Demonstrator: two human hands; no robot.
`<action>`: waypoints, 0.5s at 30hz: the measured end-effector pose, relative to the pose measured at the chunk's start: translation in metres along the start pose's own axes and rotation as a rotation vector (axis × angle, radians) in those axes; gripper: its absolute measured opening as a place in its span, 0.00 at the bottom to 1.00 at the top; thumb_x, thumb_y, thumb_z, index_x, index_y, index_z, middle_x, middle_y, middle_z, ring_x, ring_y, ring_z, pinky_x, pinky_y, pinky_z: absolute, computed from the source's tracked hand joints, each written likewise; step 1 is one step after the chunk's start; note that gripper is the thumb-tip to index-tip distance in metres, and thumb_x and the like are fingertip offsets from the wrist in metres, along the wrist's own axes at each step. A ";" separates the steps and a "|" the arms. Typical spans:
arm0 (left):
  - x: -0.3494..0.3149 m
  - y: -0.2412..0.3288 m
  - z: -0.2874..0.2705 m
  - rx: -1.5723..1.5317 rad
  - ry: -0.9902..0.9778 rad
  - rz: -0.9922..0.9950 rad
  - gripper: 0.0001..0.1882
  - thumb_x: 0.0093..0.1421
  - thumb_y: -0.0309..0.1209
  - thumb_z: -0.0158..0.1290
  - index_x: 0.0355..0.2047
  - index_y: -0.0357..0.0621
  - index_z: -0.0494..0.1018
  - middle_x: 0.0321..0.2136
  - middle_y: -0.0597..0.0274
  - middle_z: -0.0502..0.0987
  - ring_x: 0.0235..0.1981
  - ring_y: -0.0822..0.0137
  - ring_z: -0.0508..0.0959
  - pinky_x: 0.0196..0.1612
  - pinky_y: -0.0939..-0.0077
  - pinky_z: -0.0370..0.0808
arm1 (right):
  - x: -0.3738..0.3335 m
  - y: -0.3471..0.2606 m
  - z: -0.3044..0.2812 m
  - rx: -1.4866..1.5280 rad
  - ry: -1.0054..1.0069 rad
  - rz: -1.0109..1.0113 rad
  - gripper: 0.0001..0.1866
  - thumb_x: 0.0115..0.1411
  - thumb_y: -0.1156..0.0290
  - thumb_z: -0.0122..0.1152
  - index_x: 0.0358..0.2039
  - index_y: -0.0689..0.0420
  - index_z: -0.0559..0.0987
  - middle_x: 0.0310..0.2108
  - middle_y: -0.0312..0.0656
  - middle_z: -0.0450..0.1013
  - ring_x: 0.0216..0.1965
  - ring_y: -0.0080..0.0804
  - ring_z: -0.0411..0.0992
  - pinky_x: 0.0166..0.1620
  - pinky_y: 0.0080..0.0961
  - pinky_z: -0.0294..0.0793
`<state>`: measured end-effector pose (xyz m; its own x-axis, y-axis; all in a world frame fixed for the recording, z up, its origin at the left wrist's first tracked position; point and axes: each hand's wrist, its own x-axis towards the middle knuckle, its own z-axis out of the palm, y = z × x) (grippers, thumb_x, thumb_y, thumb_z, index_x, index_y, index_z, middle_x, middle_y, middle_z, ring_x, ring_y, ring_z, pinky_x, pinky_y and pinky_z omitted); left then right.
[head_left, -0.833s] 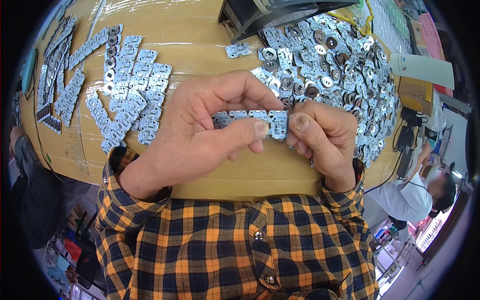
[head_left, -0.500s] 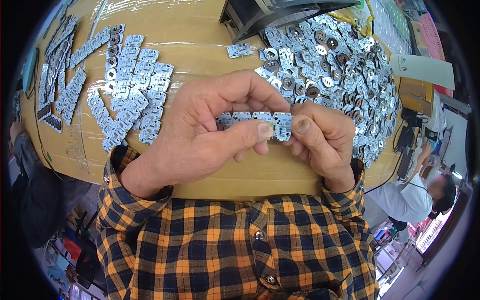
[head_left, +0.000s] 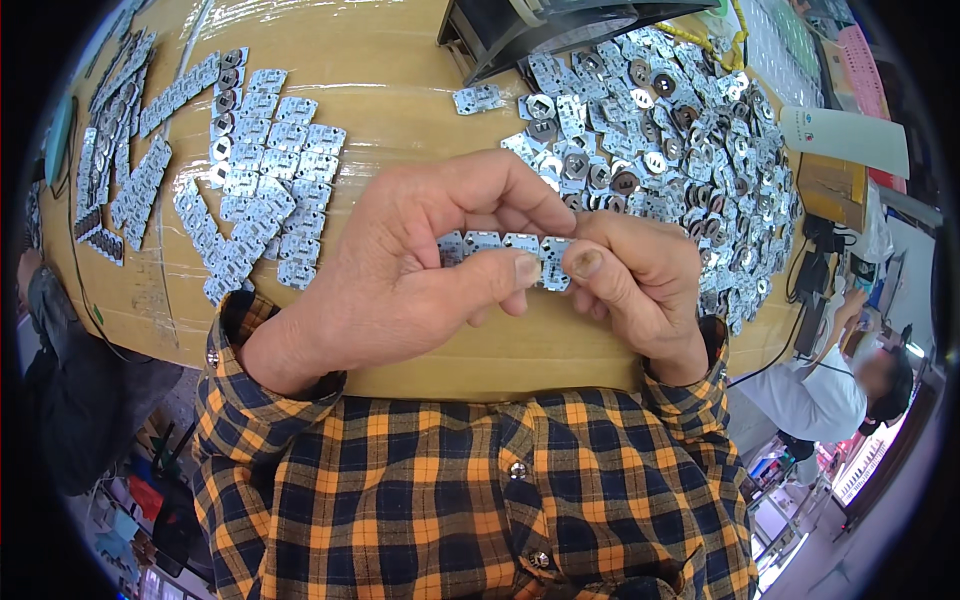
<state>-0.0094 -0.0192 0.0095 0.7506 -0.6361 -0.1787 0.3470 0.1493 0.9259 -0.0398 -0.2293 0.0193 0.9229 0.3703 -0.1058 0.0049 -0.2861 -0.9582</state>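
Your left hand (head_left: 390, 260) has its grip wrapped around a strip of small circuit boards (head_left: 554, 263), thumb across the front, fingers behind. Your right hand (head_left: 640, 275) pinches the strip's right end between thumb and curled fingers, though the fingertips behind are hidden, so their exact placement is hard to judge. The strip is held roughly level above the tan surface (head_left: 470, 370), between your hands. Beyond your right hand lies a heap of loose boards (head_left: 715, 185); to your left, other strips (head_left: 262, 165) overlap.
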 end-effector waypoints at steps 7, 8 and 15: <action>0.000 -0.009 0.002 0.155 0.134 0.090 0.10 0.59 0.24 0.55 0.40 0.33 0.73 0.33 0.59 0.78 0.24 0.78 0.76 0.23 0.89 0.70 | 0.000 0.002 0.001 -0.072 0.095 -0.067 0.10 0.61 0.72 0.59 0.23 0.62 0.76 0.14 0.35 0.65 0.15 0.22 0.62 0.19 0.21 0.58; 0.000 -0.007 0.000 0.153 0.132 0.091 0.10 0.59 0.24 0.55 0.40 0.33 0.73 0.33 0.59 0.78 0.24 0.78 0.76 0.23 0.89 0.70 | 0.000 0.001 0.000 -0.073 0.090 -0.026 0.10 0.60 0.73 0.60 0.23 0.62 0.76 0.14 0.35 0.64 0.14 0.21 0.61 0.19 0.21 0.57; 0.001 -0.008 0.000 0.053 0.063 0.040 0.08 0.59 0.28 0.58 0.33 0.35 0.73 0.26 0.66 0.74 0.19 0.82 0.70 0.21 0.90 0.67 | -0.002 0.001 0.004 -0.063 0.141 -0.012 0.11 0.61 0.73 0.58 0.22 0.62 0.74 0.14 0.33 0.65 0.13 0.19 0.59 0.18 0.19 0.55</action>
<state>-0.0113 -0.0207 0.0015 0.7977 -0.5815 -0.1599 0.2866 0.1322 0.9489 -0.0432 -0.2268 0.0174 0.9675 0.2474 -0.0522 0.0359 -0.3387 -0.9402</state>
